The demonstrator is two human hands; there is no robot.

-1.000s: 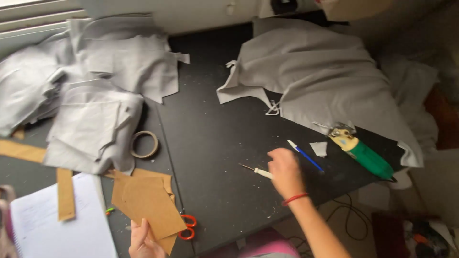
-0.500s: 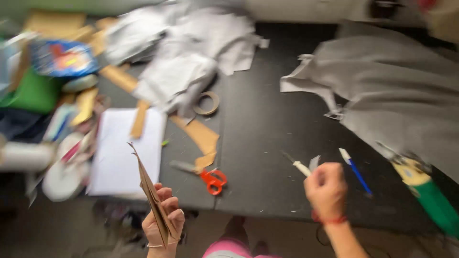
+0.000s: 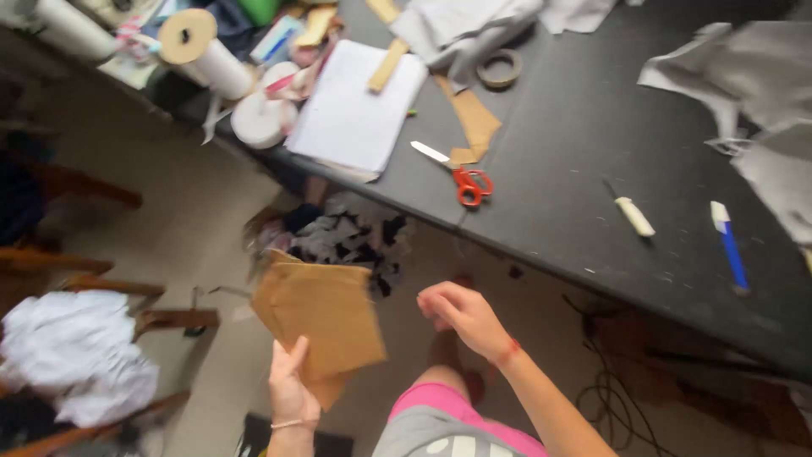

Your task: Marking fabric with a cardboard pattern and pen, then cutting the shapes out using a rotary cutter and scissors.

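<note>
My left hand holds a stack of brown paper pattern pieces out over the floor, below the edge of the black table. My right hand hovers beside the stack with its fingers curled loosely and nothing in it; a red band sits on its wrist. On the table lie red-handled scissors, a small white-handled tool and a blue pen.
Grey fabric pieces lie at the table's right. A white paper pad, a tape ring, brown paper strips and white rolls crowd the left end. Fabric scraps lie on the floor; wooden furniture with white cloth stands left. Cables lie under the table.
My view has swung down and away from the table. My left hand has carried the brown paper pieces off the table's edge, and my right hand has drawn back towards them.
</note>
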